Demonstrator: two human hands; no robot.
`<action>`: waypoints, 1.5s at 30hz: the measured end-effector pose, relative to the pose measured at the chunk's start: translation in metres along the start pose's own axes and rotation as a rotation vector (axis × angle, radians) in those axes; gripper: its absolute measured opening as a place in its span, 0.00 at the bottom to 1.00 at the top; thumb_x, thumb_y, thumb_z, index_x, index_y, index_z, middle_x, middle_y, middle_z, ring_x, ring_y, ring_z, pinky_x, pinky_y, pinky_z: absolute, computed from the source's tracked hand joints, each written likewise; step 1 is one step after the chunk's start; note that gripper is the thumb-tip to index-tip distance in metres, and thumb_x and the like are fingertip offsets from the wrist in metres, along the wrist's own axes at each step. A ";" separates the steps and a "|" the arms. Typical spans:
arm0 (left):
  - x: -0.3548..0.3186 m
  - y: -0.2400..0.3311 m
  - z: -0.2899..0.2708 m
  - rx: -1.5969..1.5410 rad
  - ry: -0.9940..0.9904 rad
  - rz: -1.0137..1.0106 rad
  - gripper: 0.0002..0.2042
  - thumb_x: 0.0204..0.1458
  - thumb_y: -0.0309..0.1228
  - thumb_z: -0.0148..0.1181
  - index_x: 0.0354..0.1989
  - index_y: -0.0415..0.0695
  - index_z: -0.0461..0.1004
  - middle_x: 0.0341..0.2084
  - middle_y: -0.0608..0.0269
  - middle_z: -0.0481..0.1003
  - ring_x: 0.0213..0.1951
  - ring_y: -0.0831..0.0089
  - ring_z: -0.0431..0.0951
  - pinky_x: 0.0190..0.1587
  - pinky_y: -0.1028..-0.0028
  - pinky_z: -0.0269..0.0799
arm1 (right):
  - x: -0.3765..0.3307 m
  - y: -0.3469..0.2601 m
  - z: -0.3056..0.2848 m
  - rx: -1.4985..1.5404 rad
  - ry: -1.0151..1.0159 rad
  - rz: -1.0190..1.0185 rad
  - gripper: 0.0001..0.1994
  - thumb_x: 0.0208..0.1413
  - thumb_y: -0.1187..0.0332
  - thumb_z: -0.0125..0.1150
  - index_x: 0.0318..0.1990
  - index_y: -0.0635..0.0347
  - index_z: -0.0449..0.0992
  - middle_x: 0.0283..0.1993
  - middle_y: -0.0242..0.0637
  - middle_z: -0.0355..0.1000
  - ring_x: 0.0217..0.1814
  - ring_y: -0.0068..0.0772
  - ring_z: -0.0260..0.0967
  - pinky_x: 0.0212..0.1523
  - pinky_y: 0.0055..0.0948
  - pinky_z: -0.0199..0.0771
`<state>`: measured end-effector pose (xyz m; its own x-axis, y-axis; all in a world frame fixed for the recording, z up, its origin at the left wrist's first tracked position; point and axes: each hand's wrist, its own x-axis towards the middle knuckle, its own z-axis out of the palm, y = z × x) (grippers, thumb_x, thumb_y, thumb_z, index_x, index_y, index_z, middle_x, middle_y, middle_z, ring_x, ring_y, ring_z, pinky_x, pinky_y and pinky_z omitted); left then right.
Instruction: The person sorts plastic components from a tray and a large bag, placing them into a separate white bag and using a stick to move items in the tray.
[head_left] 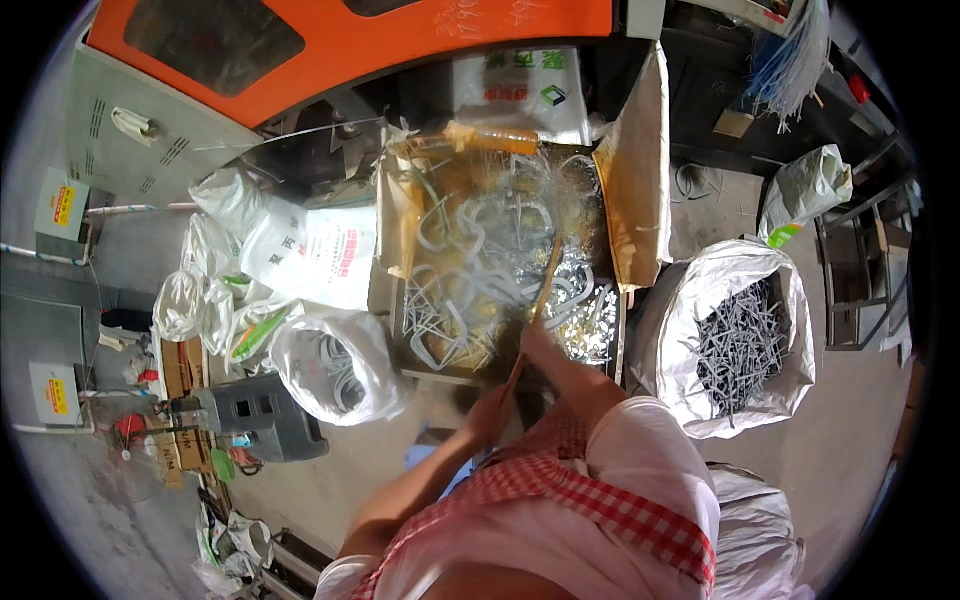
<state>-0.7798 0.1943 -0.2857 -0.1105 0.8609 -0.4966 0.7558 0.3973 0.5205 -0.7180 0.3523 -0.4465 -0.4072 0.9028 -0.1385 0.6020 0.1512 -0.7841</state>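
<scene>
My left hand (488, 414) and my right hand (540, 345) are both closed around a thin wooden stick (547, 282), the right one farther up toward the box. The stick's far end reaches in among pale, curled plastic strips (473, 240) inside an open box (440, 375). Yellowish, shiny liquid appears to lie around the strips, with small bright bits at the right. A tall cardboard flap (640, 190) stands along the box's right side. My left hand is low, near the box's front edge.
To the right stands a white woven sack (665, 330) of grey plastic pieces (740, 345). On the left are a white bag (390, 375) with pale strips, a printed white sack (310, 250) and a dark grey machine part (275, 420). An orange machine (420, 30) spans the back.
</scene>
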 end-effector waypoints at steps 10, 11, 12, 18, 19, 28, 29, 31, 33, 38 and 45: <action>-0.123 0.004 -0.056 -0.451 0.093 -0.223 0.25 0.48 0.26 0.51 0.57 0.44 0.59 0.27 0.60 0.72 0.27 0.70 0.70 0.32 0.73 0.68 | -0.063 -0.098 -0.024 0.749 -0.257 0.427 0.27 0.51 0.67 0.49 0.56 0.66 0.47 0.20 0.41 0.66 0.19 0.36 0.67 0.17 0.32 0.67; -0.105 0.004 -0.049 -0.402 0.119 -0.256 0.24 0.48 0.25 0.50 0.57 0.44 0.60 0.26 0.61 0.70 0.27 0.71 0.70 0.32 0.74 0.67 | -0.049 -0.082 0.004 0.666 -0.197 0.342 0.25 0.51 0.67 0.48 0.54 0.65 0.49 0.21 0.41 0.66 0.18 0.36 0.67 0.17 0.32 0.66; -0.080 0.008 -0.049 -0.404 0.116 -0.202 0.25 0.48 0.24 0.50 0.58 0.44 0.59 0.27 0.61 0.71 0.28 0.72 0.70 0.32 0.74 0.67 | -0.031 -0.055 0.026 0.527 -0.113 0.199 0.23 0.51 0.67 0.48 0.52 0.65 0.51 0.21 0.41 0.66 0.18 0.37 0.67 0.17 0.32 0.66; -0.059 0.033 -0.047 -0.680 0.059 -0.201 0.26 0.47 0.21 0.51 0.58 0.45 0.60 0.33 0.65 0.72 0.32 0.77 0.70 0.34 0.78 0.67 | 0.015 0.025 0.058 -0.613 -0.045 -0.400 0.11 0.51 0.67 0.49 0.37 0.65 0.62 0.22 0.43 0.67 0.20 0.39 0.69 0.17 0.33 0.65; -0.083 0.032 -0.053 -0.696 0.034 -0.433 0.25 0.47 0.21 0.51 0.58 0.45 0.60 0.34 0.66 0.72 0.33 0.79 0.70 0.35 0.80 0.67 | -0.016 0.006 0.063 -0.603 -0.085 -0.407 0.11 0.51 0.67 0.49 0.37 0.65 0.62 0.22 0.43 0.67 0.20 0.39 0.69 0.17 0.33 0.65; -0.156 -0.011 -0.033 -0.549 0.022 -0.219 0.22 0.51 0.26 0.54 0.57 0.43 0.62 0.37 0.69 0.71 0.35 0.81 0.68 0.40 0.83 0.63 | -0.093 -0.047 0.020 0.214 -0.304 0.122 0.08 0.51 0.69 0.49 0.36 0.64 0.64 0.23 0.41 0.67 0.19 0.36 0.68 0.16 0.32 0.64; -0.158 -0.010 -0.032 -0.493 0.032 -0.193 0.21 0.52 0.26 0.54 0.56 0.42 0.62 0.35 0.72 0.70 0.33 0.82 0.67 0.37 0.84 0.63 | -0.110 -0.048 0.020 0.236 -0.332 0.133 0.08 0.51 0.69 0.49 0.36 0.64 0.64 0.23 0.41 0.67 0.19 0.36 0.68 0.16 0.31 0.64; -0.174 0.035 -0.060 -1.072 -0.015 -0.529 0.21 0.52 0.27 0.55 0.55 0.42 0.63 0.36 0.71 0.70 0.35 0.82 0.67 0.39 0.83 0.64 | -0.147 -0.051 0.012 0.300 -0.382 0.209 0.08 0.51 0.70 0.49 0.36 0.64 0.64 0.23 0.41 0.67 0.19 0.35 0.68 0.15 0.31 0.64; -0.205 0.067 -0.079 -1.644 -0.053 -0.884 0.20 0.51 0.27 0.55 0.55 0.41 0.64 0.37 0.70 0.70 0.37 0.82 0.68 0.40 0.82 0.65 | -0.179 -0.057 0.000 0.359 -0.434 0.241 0.07 0.51 0.70 0.49 0.35 0.64 0.65 0.23 0.40 0.67 0.19 0.34 0.67 0.15 0.31 0.63; -0.244 0.013 -0.044 -1.198 -0.260 -0.269 0.19 0.54 0.21 0.49 0.56 0.41 0.62 0.44 0.66 0.69 0.42 0.80 0.69 0.45 0.81 0.65 | -0.205 -0.046 0.001 0.417 -0.501 0.207 0.06 0.50 0.71 0.48 0.35 0.64 0.65 0.23 0.40 0.68 0.19 0.33 0.67 0.15 0.30 0.63; -0.314 -0.031 0.007 -0.957 -0.132 -0.224 0.23 0.52 0.21 0.44 0.59 0.38 0.56 0.51 0.59 0.65 0.52 0.70 0.65 0.55 0.75 0.57 | -0.279 -0.074 0.008 0.551 -0.443 0.226 0.05 0.50 0.73 0.48 0.34 0.63 0.67 0.24 0.38 0.68 0.19 0.30 0.66 0.14 0.30 0.62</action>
<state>-0.7641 -0.0909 -0.1511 -0.0701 0.7156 -0.6950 -0.1203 0.6856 0.7180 -0.6543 0.0862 -0.3543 -0.6236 0.6230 -0.4723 0.3199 -0.3479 -0.8813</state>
